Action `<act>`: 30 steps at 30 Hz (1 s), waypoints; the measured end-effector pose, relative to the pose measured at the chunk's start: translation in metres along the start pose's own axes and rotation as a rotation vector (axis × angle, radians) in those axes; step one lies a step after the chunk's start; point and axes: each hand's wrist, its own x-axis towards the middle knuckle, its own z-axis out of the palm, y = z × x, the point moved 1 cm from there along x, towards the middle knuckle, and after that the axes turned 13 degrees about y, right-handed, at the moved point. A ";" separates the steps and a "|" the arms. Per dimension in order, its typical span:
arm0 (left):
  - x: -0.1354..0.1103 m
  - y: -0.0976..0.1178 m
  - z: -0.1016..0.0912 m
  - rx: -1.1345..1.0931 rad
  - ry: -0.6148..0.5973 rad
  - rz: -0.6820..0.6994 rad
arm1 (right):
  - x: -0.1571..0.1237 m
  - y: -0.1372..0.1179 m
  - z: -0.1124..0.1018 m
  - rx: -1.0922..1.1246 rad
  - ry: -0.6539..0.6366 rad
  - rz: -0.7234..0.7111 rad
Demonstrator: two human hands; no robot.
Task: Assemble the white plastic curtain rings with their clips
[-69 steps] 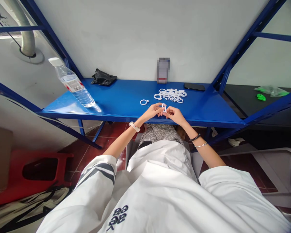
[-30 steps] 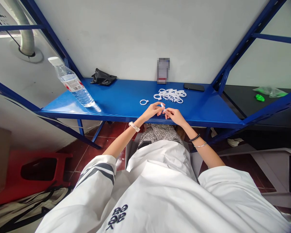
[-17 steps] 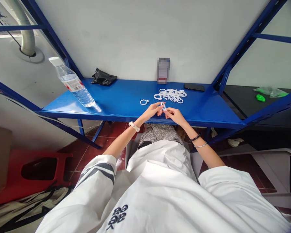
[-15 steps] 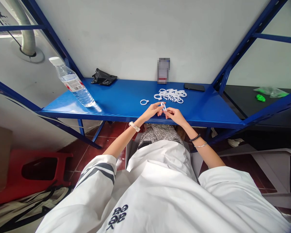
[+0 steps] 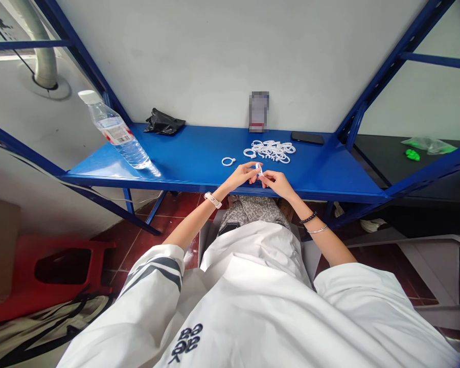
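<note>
Small white plastic ring (image 5: 258,169), pinched between both hands above the front edge of the blue metal shelf (image 5: 191,153).

Left hand (image 5: 242,176) and right hand (image 5: 276,182) meet fingertip to fingertip, fingers closed on the ring from either side; the ring stands upright between them, just clear of the shelf surface. A heap of white plastic rings (image 5: 270,150) lies just behind the hands, a single white ring (image 5: 227,161) to its left, apart from it. Bare shelf runs leftward to the tilted clear plastic water bottle (image 5: 117,135) near the left edge. Crumpled black bag (image 5: 163,123) and black phone (image 5: 307,137) sit against the rear wall. Blue uprights bound both shelf ends.
</note>
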 end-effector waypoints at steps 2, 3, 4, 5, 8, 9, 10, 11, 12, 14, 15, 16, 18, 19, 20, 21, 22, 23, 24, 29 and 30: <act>0.000 0.000 0.000 -0.013 -0.004 -0.008 | 0.000 0.000 0.000 -0.004 0.004 0.001; 0.000 0.000 0.000 -0.021 -0.005 -0.010 | 0.000 0.001 0.000 -0.006 0.005 0.002; 0.000 0.000 0.000 -0.030 -0.007 -0.011 | 0.000 0.001 0.000 -0.008 0.008 0.001; 0.000 0.000 0.000 -0.038 -0.009 -0.011 | 0.000 0.001 0.000 -0.012 0.011 -0.001; 0.001 -0.001 0.000 -0.052 -0.019 -0.006 | 0.000 0.003 0.000 -0.013 0.014 -0.006; 0.001 -0.001 0.000 -0.052 -0.022 -0.004 | 0.001 0.003 0.000 -0.009 0.012 -0.005; 0.000 -0.001 0.000 -0.048 -0.022 -0.001 | 0.001 0.004 0.000 -0.003 0.009 -0.003; 0.000 -0.001 0.000 -0.042 -0.020 0.004 | 0.001 0.004 0.000 0.005 0.005 0.000; 0.001 -0.001 0.000 -0.034 -0.017 0.010 | 0.001 0.004 0.000 0.013 0.001 0.004; 0.001 -0.002 -0.001 -0.021 -0.009 0.018 | 0.001 0.005 0.000 0.025 -0.010 0.007; 0.001 -0.003 -0.001 -0.019 -0.006 0.021 | 0.002 0.005 0.000 0.028 -0.015 0.005; 0.002 -0.005 -0.001 -0.018 -0.003 0.022 | 0.002 0.006 0.000 0.029 -0.020 0.001; 0.002 -0.007 -0.002 -0.016 -0.001 0.024 | 0.002 0.006 -0.001 0.019 -0.024 -0.012; 0.003 -0.007 -0.002 -0.016 -0.002 0.024 | 0.001 0.006 -0.001 0.010 -0.022 -0.021; 0.002 -0.007 -0.002 -0.015 -0.004 0.024 | 0.001 0.006 -0.001 -0.001 -0.017 -0.029; 0.002 -0.007 -0.002 -0.015 -0.008 0.022 | 0.001 0.006 -0.001 -0.014 -0.008 -0.036; 0.002 -0.006 -0.002 -0.014 -0.011 0.019 | 0.001 0.006 0.000 -0.028 0.004 -0.042; 0.001 -0.004 -0.002 -0.014 -0.015 0.015 | 0.001 0.006 0.000 -0.040 0.016 -0.047; 0.000 -0.002 -0.001 -0.012 -0.018 0.011 | 0.001 0.006 0.000 -0.047 0.028 -0.048; -0.003 0.004 0.000 -0.020 -0.024 0.011 | 0.001 0.008 0.001 -0.049 0.048 -0.029; -0.003 0.004 0.000 -0.025 -0.025 0.011 | 0.001 0.008 0.001 -0.048 0.049 -0.026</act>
